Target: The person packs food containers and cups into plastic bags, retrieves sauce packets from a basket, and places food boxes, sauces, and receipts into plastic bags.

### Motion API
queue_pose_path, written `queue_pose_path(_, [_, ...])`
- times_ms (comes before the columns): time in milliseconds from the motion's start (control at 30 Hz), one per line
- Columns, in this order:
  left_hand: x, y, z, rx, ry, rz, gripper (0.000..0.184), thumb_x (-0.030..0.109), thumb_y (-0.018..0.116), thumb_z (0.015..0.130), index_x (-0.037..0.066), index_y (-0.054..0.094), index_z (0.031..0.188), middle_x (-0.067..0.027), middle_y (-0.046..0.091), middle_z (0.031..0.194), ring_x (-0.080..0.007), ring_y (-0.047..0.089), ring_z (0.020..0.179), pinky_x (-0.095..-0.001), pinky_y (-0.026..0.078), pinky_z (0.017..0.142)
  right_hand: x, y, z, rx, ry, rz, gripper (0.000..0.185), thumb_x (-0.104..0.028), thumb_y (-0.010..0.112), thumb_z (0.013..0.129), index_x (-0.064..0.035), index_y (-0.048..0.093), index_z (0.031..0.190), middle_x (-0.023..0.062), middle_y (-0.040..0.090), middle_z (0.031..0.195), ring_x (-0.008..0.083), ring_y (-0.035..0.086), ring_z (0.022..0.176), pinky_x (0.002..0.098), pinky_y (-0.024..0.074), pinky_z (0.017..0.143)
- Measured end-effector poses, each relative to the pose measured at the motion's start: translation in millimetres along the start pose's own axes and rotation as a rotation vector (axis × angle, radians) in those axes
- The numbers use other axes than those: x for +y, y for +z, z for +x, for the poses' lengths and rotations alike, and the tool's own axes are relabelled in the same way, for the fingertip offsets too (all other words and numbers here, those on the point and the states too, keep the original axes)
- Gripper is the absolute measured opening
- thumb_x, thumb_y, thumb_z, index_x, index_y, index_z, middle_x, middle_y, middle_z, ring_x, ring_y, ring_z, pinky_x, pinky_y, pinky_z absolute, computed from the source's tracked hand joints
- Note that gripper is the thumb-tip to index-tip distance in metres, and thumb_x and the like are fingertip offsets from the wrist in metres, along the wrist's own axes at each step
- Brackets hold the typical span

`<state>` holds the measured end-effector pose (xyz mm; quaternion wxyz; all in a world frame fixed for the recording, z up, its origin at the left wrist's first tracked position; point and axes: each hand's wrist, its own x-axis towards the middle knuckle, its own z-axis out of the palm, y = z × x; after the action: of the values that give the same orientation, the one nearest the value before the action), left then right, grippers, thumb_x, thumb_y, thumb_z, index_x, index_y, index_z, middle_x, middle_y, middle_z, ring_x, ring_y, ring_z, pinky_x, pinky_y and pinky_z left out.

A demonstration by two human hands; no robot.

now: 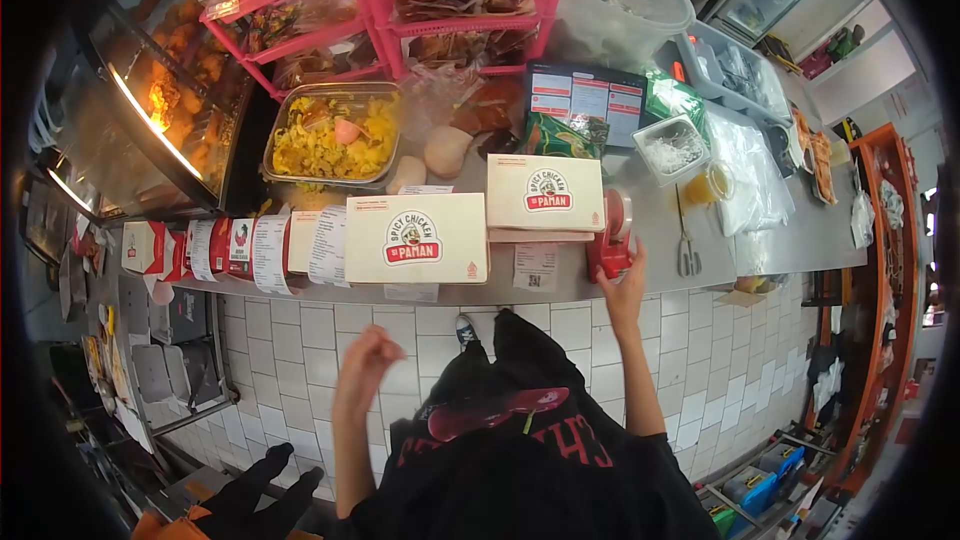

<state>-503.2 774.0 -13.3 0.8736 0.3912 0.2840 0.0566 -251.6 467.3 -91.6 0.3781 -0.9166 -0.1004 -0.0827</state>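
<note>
Right grip (624, 292): grasping the near end of a red tape dispenser (607, 256), at the edge of the bench (655, 265).
Left grip (368, 360): blurred, fingers bent, off the bench; released or clenched, cannot tell.
Just left of the right grip: small white carton (545, 183), printed slip (535, 267).
Beyond the left grip: large white carton (416, 238).
Farther off: food tray (335, 135), tablet (615, 100), pink rack (465, 25).
Right of the right grip: metal utensil (688, 258), plastic bags (745, 175).

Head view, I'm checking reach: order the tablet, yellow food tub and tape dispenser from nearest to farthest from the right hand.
1. Tape dispenser: touched by right hand.
2. Tablet: beyond it, toward the back.
3. Yellow food tub: far back left.
</note>
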Motion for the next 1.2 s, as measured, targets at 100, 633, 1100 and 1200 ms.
queue_pose_path(100, [-38,25,4,-0.096,-0.166,0.301,0.027,0.023,0.044,0.092,-0.001,0.055,0.100,-0.0087,0.062,0.080,-0.0182,0.060,0.084,-0.0311,0.045,0.082,53,-21,48,-0.161,-0.182,0.076,0.086,-0.006,0.074,0.064,-0.0006,0.025,0.134,0.0180,0.050,0.111,0.0327,0.050,0.101,0.0364,0.0410,0.087])
queue_pose_path(633, [-153,192,170,0.619,0.379,-0.066,0.064,0.045,0.044,0.090,0.002,0.028,0.134,-0.0099,0.031,0.137,-0.0188,0.026,0.128,-0.0307,0.021,0.103,-14,32,109,-0.821,0.303,0.686,0.070,-0.036,0.057,0.086,0.0075,0.024,0.130,0.0182,0.048,0.119,0.0231,0.049,0.110,0.0314,0.0380,0.091])
queue_pose_path(1100, [-127,205,163,0.517,0.215,-0.148,0.053,0.042,0.050,0.089,0.006,0.038,0.126,-0.0081,0.051,0.117,-0.0179,0.054,0.102,-0.0341,0.047,0.084,4,28,78,-0.729,0.040,0.841,0.079,-0.024,0.064,0.081,0.0037,0.014,0.135,0.0216,0.042,0.125,0.0272,0.046,0.115,0.0342,0.0359,0.096])
queue_pose_path(1200, [-154,184,166,0.356,0.299,-0.278,0.058,0.046,0.044,0.090,0.005,0.031,0.130,-0.0103,0.047,0.123,-0.0208,0.049,0.109,-0.0370,0.044,0.089,8,22,63,-0.659,-0.035,0.765,0.083,-0.016,0.065,0.079,0.0037,0.010,0.137,0.0221,0.038,0.128,0.0285,0.044,0.116,0.0349,0.0351,0.096])
